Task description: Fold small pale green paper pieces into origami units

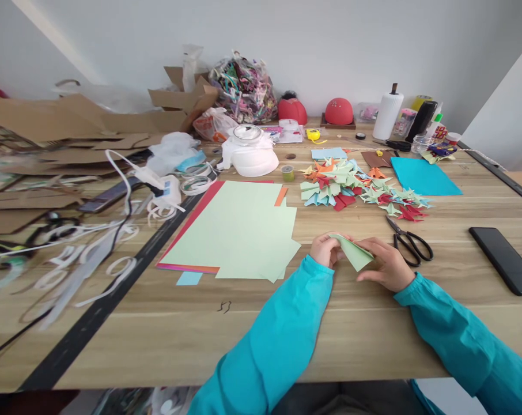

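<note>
A folded piece of pale green paper (pixel 354 252) lies on the wooden table (pixel 166 328) between my two hands. My left hand (pixel 324 249) pinches its left corner with closed fingers. My right hand (pixel 388 265) presses down on its right side, fingers curled over the paper. Both arms wear teal sleeves. Black scissors (pixel 410 242) lie just right of my right hand. A stack of pale green sheets (pixel 239 230) over red and orange sheets lies to the left of my hands.
A heap of folded paper shapes (pixel 356 190) lies beyond my hands, with a blue sheet (pixel 423 176) at its right. A black phone (pixel 503 259) lies far right. Cardboard (pixel 49 121), tape rolls (pixel 196 184), a white pot (pixel 250 153) and a paper-towel roll (pixel 388 112) crowd the back and left.
</note>
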`<move>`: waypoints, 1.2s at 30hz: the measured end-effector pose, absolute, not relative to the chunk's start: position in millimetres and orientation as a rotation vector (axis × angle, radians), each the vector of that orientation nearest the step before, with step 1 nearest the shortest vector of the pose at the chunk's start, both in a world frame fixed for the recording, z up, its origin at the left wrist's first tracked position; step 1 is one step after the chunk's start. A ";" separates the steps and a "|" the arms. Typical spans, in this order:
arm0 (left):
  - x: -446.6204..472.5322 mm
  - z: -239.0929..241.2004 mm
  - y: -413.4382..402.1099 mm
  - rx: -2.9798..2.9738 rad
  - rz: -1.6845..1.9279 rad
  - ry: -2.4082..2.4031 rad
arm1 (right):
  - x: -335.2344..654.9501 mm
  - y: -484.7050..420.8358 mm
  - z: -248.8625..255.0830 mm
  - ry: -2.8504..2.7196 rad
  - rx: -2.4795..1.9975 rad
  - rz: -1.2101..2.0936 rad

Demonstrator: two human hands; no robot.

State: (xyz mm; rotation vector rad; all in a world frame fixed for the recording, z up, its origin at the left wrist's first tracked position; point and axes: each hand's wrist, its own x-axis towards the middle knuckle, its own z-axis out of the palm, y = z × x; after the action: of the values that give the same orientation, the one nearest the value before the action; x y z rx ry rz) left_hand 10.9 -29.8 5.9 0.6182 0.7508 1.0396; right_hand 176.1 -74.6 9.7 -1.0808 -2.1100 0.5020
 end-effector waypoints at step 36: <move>8.6 -4.7 -32.0 1.334 0.907 1.000 | 176.4 -74.2 10.1 -1.339 -1.338 1.401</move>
State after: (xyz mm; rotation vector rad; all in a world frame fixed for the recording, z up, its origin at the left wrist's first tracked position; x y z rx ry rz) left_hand 8.6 -32.0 -4.7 1.3339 1.0002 0.9067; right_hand 176.4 -74.2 10.1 -1.3385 -1.3387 1.4007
